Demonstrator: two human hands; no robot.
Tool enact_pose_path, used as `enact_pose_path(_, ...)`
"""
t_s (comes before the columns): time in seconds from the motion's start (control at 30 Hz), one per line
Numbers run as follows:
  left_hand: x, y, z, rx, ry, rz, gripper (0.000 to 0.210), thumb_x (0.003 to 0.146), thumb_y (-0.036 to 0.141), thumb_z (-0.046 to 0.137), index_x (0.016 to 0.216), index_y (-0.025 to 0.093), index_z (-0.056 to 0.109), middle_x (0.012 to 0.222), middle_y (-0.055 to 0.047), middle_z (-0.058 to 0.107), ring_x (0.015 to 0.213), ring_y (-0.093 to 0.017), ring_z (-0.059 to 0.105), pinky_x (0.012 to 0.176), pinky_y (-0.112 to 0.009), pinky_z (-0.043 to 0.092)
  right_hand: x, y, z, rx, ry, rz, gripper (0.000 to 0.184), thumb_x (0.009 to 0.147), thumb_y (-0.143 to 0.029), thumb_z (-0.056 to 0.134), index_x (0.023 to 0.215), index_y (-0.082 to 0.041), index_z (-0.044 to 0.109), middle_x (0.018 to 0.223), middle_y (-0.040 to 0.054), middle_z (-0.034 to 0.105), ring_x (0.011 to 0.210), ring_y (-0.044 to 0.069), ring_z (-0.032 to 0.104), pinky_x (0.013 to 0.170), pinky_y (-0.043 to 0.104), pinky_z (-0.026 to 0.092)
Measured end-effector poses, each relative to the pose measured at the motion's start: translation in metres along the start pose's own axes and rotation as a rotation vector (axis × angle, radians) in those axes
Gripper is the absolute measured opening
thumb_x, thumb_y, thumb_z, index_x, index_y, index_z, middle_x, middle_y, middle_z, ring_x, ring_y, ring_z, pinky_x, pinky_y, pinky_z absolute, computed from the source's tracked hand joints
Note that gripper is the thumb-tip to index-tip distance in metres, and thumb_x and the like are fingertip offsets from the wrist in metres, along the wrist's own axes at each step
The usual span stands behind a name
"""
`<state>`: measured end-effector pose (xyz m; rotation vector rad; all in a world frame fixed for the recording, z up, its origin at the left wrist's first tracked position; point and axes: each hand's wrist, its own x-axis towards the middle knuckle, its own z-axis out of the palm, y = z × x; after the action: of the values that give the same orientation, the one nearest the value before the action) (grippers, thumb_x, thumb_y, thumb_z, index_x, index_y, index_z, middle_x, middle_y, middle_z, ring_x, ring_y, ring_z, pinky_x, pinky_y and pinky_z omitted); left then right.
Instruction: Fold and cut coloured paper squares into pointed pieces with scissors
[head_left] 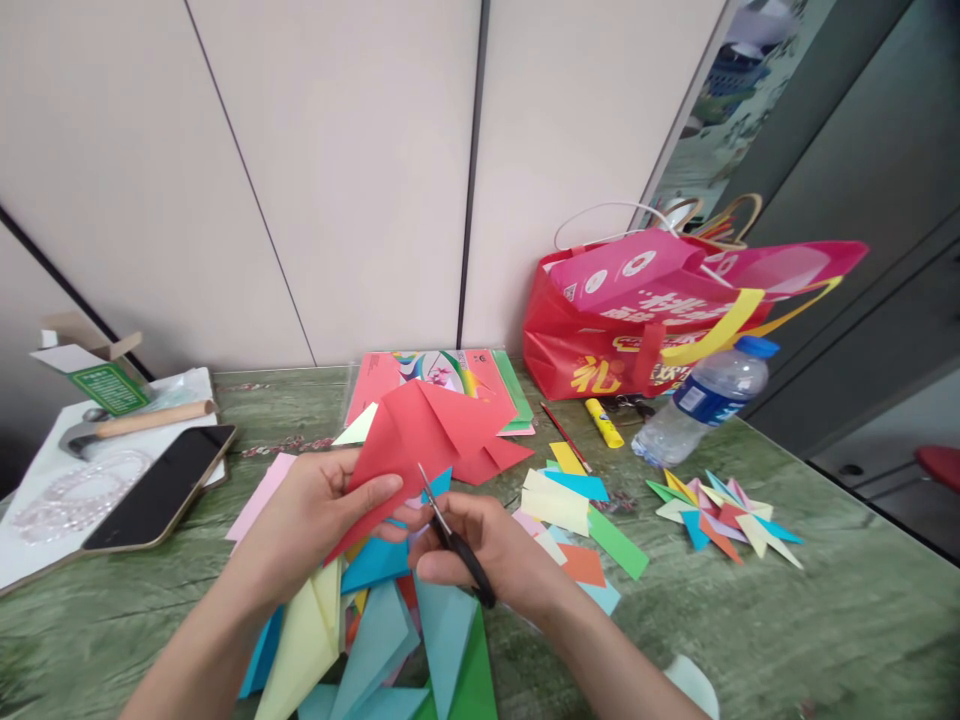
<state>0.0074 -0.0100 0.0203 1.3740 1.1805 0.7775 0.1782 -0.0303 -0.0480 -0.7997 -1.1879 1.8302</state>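
Observation:
My left hand (345, 500) is closed on a creased sheet of red paper (420, 430), its thumb pressed on the near side. Closed around the black handles of a pair of scissors (469, 565), my right hand (484, 545) is just right of the left. The blades point up and left, against the lower edge of the red paper; whether they are cutting it I cannot tell. Beneath both hands lie several folded paper pieces (379, 625) in blue, yellow and green. To the right are small coloured paper strips (555, 500).
A paper pack (472, 370) lies behind the hands, with a red bag (600, 330) against the wall. A pencil (564, 433), glue stick (604, 423), water bottle (705, 400) and folded paper star (724, 512) are right. Left are a phone (161, 490), hammer (142, 422) and box (105, 375).

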Motion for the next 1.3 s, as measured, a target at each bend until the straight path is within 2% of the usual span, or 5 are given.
enact_pose_path(0.27,-0.0026,-0.0007,0.0006,-0.005,-0.011,-0.002,0.019,0.076,0.031,0.066,0.090,0.020,0.072,0.074,-0.003,0.076,0.066,-0.020,0.071,0.055,-0.023,0.057,0.0004,0.0007,-0.0008,-0.003,-0.017,-0.010,0.046,0.050,-0.034,0.085,0.087,-0.017,0.063,0.067,-0.0037,0.057,0.065,0.011,0.053,0.063,0.025,0.041)
enact_pose_path(0.47,-0.0019,0.0026,0.0008,0.022,-0.006,0.001,0.018,0.076,0.030,0.066,0.089,0.020,0.073,0.073,-0.002,0.076,0.062,-0.018,0.071,0.053,-0.021,0.056,0.0000,0.0002,0.0004,-0.005,-0.007,0.006,0.046,0.048,-0.035,0.085,0.082,-0.015,0.062,0.066,-0.0038,0.057,0.061,0.010,0.050,0.058,0.023,0.038)
enact_pose_path(0.67,-0.0029,0.0024,0.0007,0.020,-0.011,0.023,0.018,0.075,0.030,0.067,0.088,0.020,0.073,0.070,-0.002,0.076,0.056,-0.016,0.069,0.052,-0.020,0.055,-0.0010,-0.0005,0.0007,-0.007,-0.022,-0.002,0.041,0.054,-0.035,0.083,0.084,-0.017,0.061,0.067,-0.0035,0.056,0.064,0.012,0.052,0.062,0.025,0.040)
enact_pose_path(0.9,-0.0034,0.0023,0.0002,0.049,-0.006,0.016,0.020,0.077,0.032,0.065,0.091,0.020,0.072,0.071,-0.004,0.076,0.058,-0.018,0.070,0.052,-0.022,0.055,-0.0006,-0.0014,0.0011,-0.014,-0.014,0.007,0.049,0.044,-0.040,0.085,0.081,-0.017,0.061,0.066,-0.0035,0.057,0.062,0.012,0.051,0.059,0.025,0.039)
enact_pose_path(1.3,-0.0017,0.0008,0.0010,0.027,-0.025,0.021,0.021,0.077,0.030,0.065,0.093,0.019,0.072,0.075,-0.004,0.076,0.064,-0.020,0.071,0.054,-0.023,0.057,-0.0001,0.0003,-0.0001,-0.068,0.012,-0.006,0.050,0.044,-0.043,0.085,0.078,-0.016,0.061,0.063,-0.0046,0.053,0.059,0.010,0.046,0.055,0.023,0.036)
